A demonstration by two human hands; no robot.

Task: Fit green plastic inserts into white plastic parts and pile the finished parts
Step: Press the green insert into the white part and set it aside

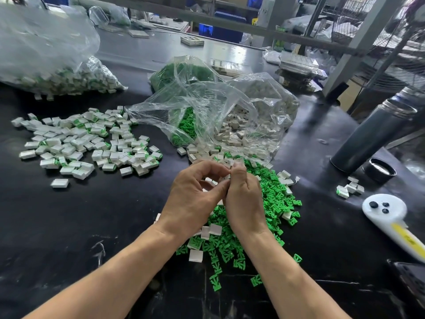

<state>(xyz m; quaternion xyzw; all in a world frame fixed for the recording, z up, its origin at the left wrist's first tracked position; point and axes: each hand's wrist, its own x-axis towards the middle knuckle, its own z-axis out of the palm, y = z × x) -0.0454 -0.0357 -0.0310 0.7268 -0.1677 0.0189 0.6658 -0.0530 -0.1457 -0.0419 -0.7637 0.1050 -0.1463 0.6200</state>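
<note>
Both hands, left hand (193, 199) and right hand (243, 199), pinch a small part before clear bag (230, 104) of white parts (232, 130).

Black glossy counter (69, 226). Landmark: clear open bag (207, 116) at center, w/ white parts and green inserts spilling out. Left of bag: pile of finished parts (87, 141). Far left behind: big full bag (46, 61). In front of bag: loose green inserts (273, 199) mixed w/ white parts (215, 229). Right of bag: dark flask (372, 134), its cap (379, 172), a white controller (388, 217), few small parts (349, 187).
</note>
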